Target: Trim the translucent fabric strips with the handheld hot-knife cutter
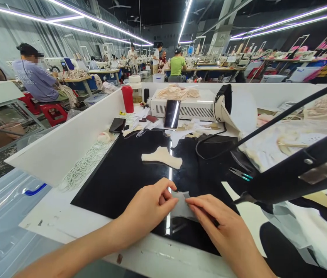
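Note:
My left hand (pixel 148 208) and my right hand (pixel 214 222) meet over a black mat (pixel 122 173) near the table's front edge. Both pinch a small grey piece of fabric (pixel 182 204) that lies flat between them. The left thumb and forefinger close on its left edge, and the right fingers press on its right edge. A cream fabric piece (pixel 161 156) lies on the mat a little farther back, untouched.
Small snips (pixel 240 173) lie right of the hands beside a black lamp arm (pixel 296 170). Behind are a phone (pixel 171 114), a white box (pixel 186 104) topped with cream fabric, a red bottle (pixel 127 98), and white elastic loops (pixel 85 164) at left. Other workers sit in the background.

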Demonstrator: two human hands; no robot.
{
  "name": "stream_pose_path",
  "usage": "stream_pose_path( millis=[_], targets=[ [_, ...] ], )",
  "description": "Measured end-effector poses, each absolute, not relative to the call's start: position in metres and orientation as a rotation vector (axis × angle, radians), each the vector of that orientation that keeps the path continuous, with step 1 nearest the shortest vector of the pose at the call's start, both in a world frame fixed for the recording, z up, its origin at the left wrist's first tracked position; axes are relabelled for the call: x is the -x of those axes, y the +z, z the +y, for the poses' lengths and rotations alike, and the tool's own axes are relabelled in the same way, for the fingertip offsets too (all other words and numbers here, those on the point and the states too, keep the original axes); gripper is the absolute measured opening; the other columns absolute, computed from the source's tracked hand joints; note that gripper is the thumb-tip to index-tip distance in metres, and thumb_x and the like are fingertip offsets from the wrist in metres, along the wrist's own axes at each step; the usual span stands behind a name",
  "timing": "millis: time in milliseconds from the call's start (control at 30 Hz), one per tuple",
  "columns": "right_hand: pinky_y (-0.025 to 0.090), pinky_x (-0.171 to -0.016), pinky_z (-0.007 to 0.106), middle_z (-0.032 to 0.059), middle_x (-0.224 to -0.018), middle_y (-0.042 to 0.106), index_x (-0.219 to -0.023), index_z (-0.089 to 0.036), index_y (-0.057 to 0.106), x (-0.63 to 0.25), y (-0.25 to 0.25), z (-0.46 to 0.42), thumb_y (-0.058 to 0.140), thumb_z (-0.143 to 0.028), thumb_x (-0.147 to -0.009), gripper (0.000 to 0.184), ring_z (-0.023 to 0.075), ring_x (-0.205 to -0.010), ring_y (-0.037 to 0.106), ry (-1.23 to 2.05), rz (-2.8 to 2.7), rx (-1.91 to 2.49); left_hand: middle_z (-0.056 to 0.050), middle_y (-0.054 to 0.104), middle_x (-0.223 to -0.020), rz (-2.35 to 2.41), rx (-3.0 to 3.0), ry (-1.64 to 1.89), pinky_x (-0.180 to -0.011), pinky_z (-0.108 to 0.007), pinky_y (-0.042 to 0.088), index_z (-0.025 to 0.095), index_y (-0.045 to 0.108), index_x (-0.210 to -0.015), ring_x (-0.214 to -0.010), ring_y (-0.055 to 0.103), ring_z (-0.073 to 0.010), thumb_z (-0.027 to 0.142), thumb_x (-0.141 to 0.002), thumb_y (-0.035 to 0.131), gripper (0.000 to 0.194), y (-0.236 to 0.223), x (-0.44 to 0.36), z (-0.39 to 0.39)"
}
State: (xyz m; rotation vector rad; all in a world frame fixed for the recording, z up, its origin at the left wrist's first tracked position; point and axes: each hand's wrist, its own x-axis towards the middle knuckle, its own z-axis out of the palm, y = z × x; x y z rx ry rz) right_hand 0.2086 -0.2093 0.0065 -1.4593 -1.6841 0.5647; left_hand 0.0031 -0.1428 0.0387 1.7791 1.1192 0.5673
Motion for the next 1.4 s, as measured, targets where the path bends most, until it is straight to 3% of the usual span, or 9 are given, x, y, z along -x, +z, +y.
stream_pose_path(
  millis=[167, 333, 467, 633, 933, 1400],
  targets=[
    [0.057, -0.078, 0.032, 0.0036, -0.1, 0.074, -0.117, -0.029, 0.072, -0.208, -0.002, -0.209, 0.05, -0.032, -0.106, 0.025, 0.0202, -0.089, 0.072, 0.331, -1.903, 1.522, 0.004, 0.065, -0.079, 1.196, -2.159, 0.53, -0.062, -0.025, 0.037, 0.023, 0.058, -0.1, -0.064, 0.058, -0.0135, 0.029, -0.099, 0.063, 0.008, 0.031, -0.002, -0.142],
    [0.056, -0.07, 0.034, 0.0052, -0.094, 0.072, -0.117, -0.023, 0.07, -0.21, -0.006, -0.208, 0.047, -0.029, -0.107, 0.026, 0.0211, -0.08, 0.069, 0.063, -2.089, 1.521, 0.0, 0.065, -0.08, 1.172, -2.589, 0.443, -0.06, -0.03, 0.031, 0.021, 0.058, -0.089, -0.069, 0.062, -0.0169, 0.032, -0.107, 0.052, 0.022, 0.023, -0.002, -0.142],
    [0.055, -0.069, 0.034, 0.0043, -0.089, 0.071, -0.116, -0.02, 0.069, -0.209, -0.007, -0.206, 0.049, -0.025, -0.107, 0.023, 0.0194, -0.075, 0.067, -0.034, -2.169, 1.472, 0.0, 0.064, -0.078, 1.184, -2.708, 0.409, -0.057, -0.031, 0.028, 0.02, 0.059, -0.087, -0.067, 0.06, -0.0164, 0.033, -0.107, 0.052, 0.025, 0.022, -0.001, -0.143],
    [0.052, -0.066, 0.033, 0.0027, -0.085, 0.067, -0.112, -0.02, 0.069, -0.205, -0.01, -0.207, 0.04, -0.026, -0.11, 0.029, 0.0175, -0.071, 0.063, -0.064, -2.103, 1.443, 0.004, 0.06, -0.075, 1.202, -2.737, 0.469, -0.054, -0.03, 0.027, 0.021, 0.058, -0.087, -0.062, 0.056, -0.0146, 0.029, -0.106, 0.055, 0.021, 0.021, 0.001, -0.147],
    [0.051, -0.068, 0.034, 0.0027, -0.086, 0.066, -0.114, -0.021, 0.067, -0.206, -0.011, -0.207, 0.042, -0.024, -0.109, 0.025, 0.0184, -0.073, 0.062, -0.041, -2.111, 1.445, 0.004, 0.055, -0.07, 1.156, -2.796, 0.557, -0.052, -0.03, 0.028, 0.022, 0.057, -0.079, -0.059, 0.055, -0.0148, 0.026, -0.105, 0.055, 0.027, 0.017, 0.001, -0.147],
    [0.05, -0.068, 0.036, 0.0036, -0.088, 0.067, -0.116, -0.023, 0.066, -0.206, -0.014, -0.207, 0.044, -0.024, -0.109, 0.023, 0.0206, -0.076, 0.062, -0.03, -2.089, 1.478, 0.004, 0.058, -0.073, 1.146, -2.796, 0.563, -0.052, -0.03, 0.028, 0.022, 0.066, -0.088, -0.06, 0.056, -0.0148, 0.027, -0.106, 0.055, 0.022, 0.015, 0.0, -0.145]
  ],
)
